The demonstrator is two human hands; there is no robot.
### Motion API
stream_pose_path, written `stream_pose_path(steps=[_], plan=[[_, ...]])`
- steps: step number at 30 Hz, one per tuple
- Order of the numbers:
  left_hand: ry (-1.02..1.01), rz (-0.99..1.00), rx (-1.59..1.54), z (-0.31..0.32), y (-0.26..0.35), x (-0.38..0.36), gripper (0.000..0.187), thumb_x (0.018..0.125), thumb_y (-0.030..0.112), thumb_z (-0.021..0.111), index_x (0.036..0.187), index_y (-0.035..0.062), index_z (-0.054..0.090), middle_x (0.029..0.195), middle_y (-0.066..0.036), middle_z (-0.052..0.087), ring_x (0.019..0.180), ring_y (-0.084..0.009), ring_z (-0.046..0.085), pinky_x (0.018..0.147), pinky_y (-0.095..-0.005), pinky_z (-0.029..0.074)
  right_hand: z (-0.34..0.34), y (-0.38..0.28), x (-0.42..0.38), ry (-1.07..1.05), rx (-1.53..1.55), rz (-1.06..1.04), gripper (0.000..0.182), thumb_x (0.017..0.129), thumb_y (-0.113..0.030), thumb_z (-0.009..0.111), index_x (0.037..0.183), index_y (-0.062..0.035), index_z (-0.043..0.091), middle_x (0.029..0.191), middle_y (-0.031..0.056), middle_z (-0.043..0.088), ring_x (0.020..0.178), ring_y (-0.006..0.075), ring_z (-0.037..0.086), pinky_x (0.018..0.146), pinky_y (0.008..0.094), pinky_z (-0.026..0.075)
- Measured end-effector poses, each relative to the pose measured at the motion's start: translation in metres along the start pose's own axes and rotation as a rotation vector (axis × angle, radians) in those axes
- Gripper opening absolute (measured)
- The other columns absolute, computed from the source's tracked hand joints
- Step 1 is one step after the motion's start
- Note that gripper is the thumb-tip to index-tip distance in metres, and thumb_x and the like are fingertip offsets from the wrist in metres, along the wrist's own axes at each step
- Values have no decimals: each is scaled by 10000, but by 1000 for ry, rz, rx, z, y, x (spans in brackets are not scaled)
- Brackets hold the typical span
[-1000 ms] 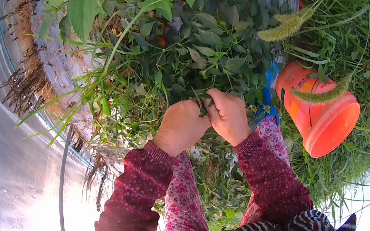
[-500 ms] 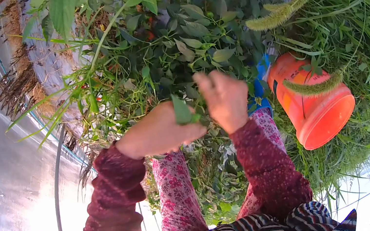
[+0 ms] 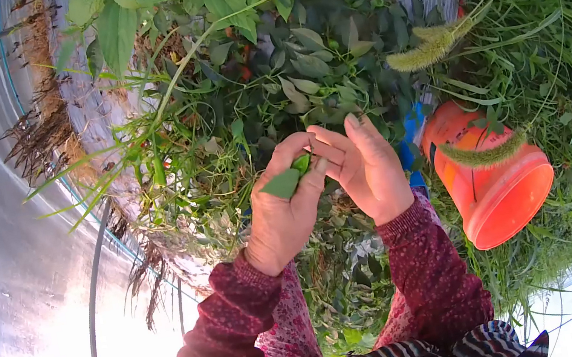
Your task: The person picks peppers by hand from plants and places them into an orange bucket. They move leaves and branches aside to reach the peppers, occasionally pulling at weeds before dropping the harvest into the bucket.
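My left hand (image 3: 286,201) is closed on a small green leafy sprig (image 3: 284,182), pinched between thumb and fingers. Beside it, my right hand (image 3: 372,172) has its palm turned up and its thumb apart from the fingers, whose tips touch or nearly touch the left fingertips. Nothing shows in the right palm. Both hands are over the lower part of a dense leafy plant (image 3: 311,63), in front of my legs.
An orange bucket (image 3: 500,198) lies tilted in the grass at the right, its mouth toward me. Seed heads (image 3: 431,47) hang above it. Plastic sheeting (image 3: 11,227) and a dark hose (image 3: 95,311) are at the left.
My left hand has turned upward and moved right, still holding the leaves. My right hand has rotated palm up and come against or close to it. The view has shifted slightly.
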State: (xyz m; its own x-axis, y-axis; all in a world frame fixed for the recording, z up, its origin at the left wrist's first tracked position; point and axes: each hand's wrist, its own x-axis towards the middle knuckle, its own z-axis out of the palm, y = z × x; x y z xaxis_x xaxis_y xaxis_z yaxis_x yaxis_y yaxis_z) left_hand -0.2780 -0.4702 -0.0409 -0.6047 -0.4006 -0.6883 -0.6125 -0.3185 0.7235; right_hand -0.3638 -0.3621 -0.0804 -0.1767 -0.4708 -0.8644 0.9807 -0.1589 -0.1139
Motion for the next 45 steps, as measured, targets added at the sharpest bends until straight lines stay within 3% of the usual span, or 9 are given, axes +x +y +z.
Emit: stream_pose_path(steps=[7, 15, 16, 19, 21, 24, 30, 36, 45], plan=[[184, 285, 362, 6, -3, -3, 383, 808, 22, 612, 1177, 41, 510, 947, -143, 592, 782, -273, 631, 671, -316, 508, 2, 14, -3, 66, -127, 159, 698, 930, -341, 537, 1406, 6, 163, 1177, 194, 533, 951, 174, 580, 829, 321, 460], [-10, 332, 825, 15, 19, -19, 741, 651, 64, 679, 1323, 8, 371, 1268, -235, 397, 1133, -388, 462, 878, -442, 435, 13, 9, -4, -77, -90, 63, 285, 959, -312, 447, 1065, -74, 561, 1159, 64, 591, 791, 102, 554, 630, 261, 452], [39, 440, 855, 9, 31, -17, 488, 716, 10, 638, 1189, 9, 521, 1135, -204, 522, 960, -331, 584, 754, -396, 499, 18, 0, -10, -3, -185, 52, 260, 951, -284, 467, 1055, -68, 568, 1031, 49, 604, 710, 102, 524, 559, 283, 427], [171, 544, 587, -32, 25, 4, 328, 749, 6, 608, 1076, -10, 576, 977, -171, 590, 854, -303, 610, 741, -369, 492, 3, 10, -2, -66, 115, 55, 227, 944, -251, 489, 1051, -66, 565, 862, 20, 560, 636, 97, 486, 528, 279, 398], [308, 346, 543, -55, 4, 48, 208, 770, 63, 574, 956, -26, 606, 830, -191, 613, 737, -351, 618, 703, -392, 500, 12, 6, -4, -19, 106, 63, 252, 937, -227, 515, 1127, -64, 537, 749, 6, 489, 601, 98, 470, 515, 275, 391], [262, 161, 722, -78, -60, 129, 178, 801, 62, 528, 920, -22, 629, 820, -228, 623, 827, -361, 623, 740, -404, 492, 15, 4, -7, -271, 64, 195, 453, 919, -202, 563, 1316, -53, 405, 720, 9, 488, 599, 90, 469, 525, 264, 394], [-3, -120, 1254, -66, -134, 197, 217, 804, 46, 518, 985, -11, 624, 913, -216, 643, 884, -345, 627, 764, -413, 503, 22, 8, -10, -308, -82, 248, 490, 876, -122, 609, 1312, -8, 416, 747, 19, 506, 606, 93, 475, 526, 253, 410], [-66, -162, 1618, -55, -154, 202, 290, 851, 115, 514, 1130, 34, 529, 1029, -171, 619, 857, -312, 645, 718, -389, 526, 23, 8, -14, -287, -148, 292, 413, 876, -71, 596, 1262, 8, 471, 788, 19, 533, 643, 86, 497, 541, 253, 421], [-182, -146, 1676, -71, -158, 191, 228, 846, 142, 533, 1052, 62, 588, 980, -98, 657, 864, -265, 655, 692, -363, 531, 24, 5, -13, -232, -167, 285, 388, 879, -65, 584, 1247, -1, 480, 796, 24, 531, 664, 99, 504, 571, 263, 420]])
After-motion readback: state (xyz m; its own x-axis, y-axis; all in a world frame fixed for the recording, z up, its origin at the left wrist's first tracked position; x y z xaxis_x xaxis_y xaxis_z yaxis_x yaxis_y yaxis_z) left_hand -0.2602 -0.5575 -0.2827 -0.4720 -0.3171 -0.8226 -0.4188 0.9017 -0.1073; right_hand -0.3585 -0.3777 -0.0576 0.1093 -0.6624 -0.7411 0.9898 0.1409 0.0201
